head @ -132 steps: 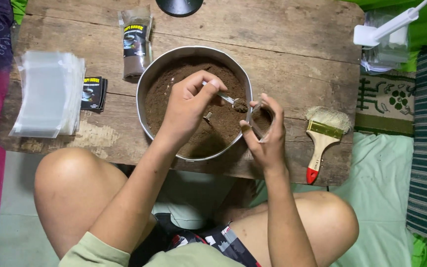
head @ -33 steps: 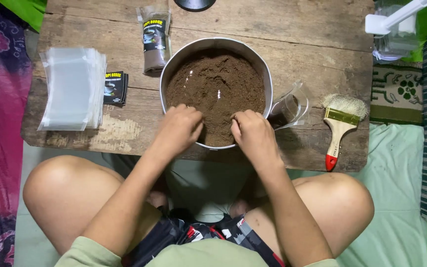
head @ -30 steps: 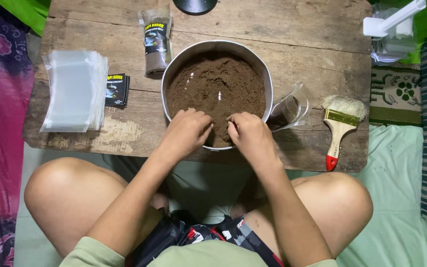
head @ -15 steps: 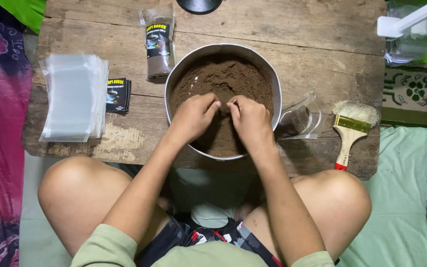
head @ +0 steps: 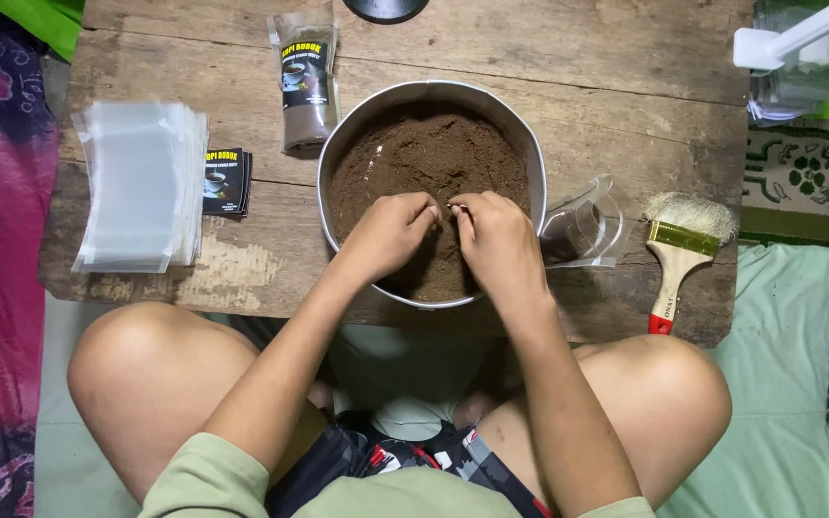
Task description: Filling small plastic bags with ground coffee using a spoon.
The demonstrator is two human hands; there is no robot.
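A round metal bowl [head: 532, 158] on a low wooden table [head: 616, 91] is full of fine brown powder [head: 424, 144]. Both my hands are inside it at the near side. My left hand [head: 390, 235] has its fingers curled, tips down at the powder. My right hand [head: 499, 245] is curled too, and its fingertips pinch a small shiny metal piece [head: 453, 205] where the two hands meet. A clear plastic pouch [head: 582, 225] with a little powder in it stands open against the bowl's right side.
A filled, labelled pouch [head: 304, 82] lies left of the bowl, then small dark labels [head: 225, 179] and a stack of clear bags [head: 136, 187]. A paintbrush [head: 680, 245] with a red-tipped handle lies right. A white tool and clear container [head: 789, 43] sit beyond the table's right edge.
My right hand let go of the open pouch, which now leans by the bowl. Both hands went into the powder and drew together at the near middle.
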